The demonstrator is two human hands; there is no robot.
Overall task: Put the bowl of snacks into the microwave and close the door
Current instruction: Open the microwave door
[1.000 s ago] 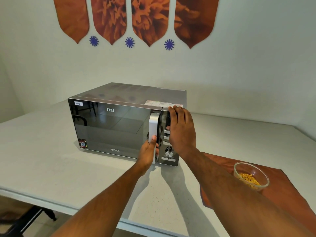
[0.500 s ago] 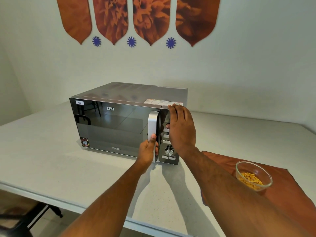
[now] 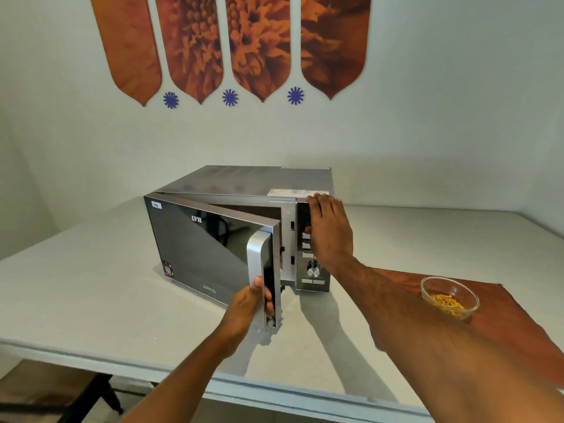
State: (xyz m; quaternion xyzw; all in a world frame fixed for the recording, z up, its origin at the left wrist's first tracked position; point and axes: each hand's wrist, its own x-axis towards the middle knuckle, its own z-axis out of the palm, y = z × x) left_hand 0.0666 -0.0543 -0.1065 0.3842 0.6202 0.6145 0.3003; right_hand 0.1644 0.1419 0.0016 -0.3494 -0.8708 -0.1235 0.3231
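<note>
Snacks [image 3: 447,302], yellow-orange and stick-like, are lying in a shallow heap at the bottom of a clear glass bowl [image 3: 450,296]; the bowl is far from full. It is sitting upright on a rust-brown cloth [image 3: 518,325] at the right side of the white table [image 3: 91,300], well apart from the microwave [image 3: 244,209] and partly overlapped in view by the right forearm.

The microwave is standing near the middle of the table with its dark mirrored door [image 3: 201,248] hanging partly open, hinged at the left. Through the gap only a dim sliver of the cavity is showing, so what is inside cannot be told.

The left hand [image 3: 248,303] is gripping the lower end of the silver door handle [image 3: 259,261], fingers curled around it and thumb pressing on its front. The right hand [image 3: 329,233] is lying open and flat against the control panel [image 3: 312,270], fingertips reaching the top edge of the casing; it is holding nothing. Below it, a round silver knob [image 3: 313,269] and some buttons are showing.

On the wall behind, orange flower-print panels [image 3: 259,44] are hanging above small blue rosettes [image 3: 230,97].
</note>
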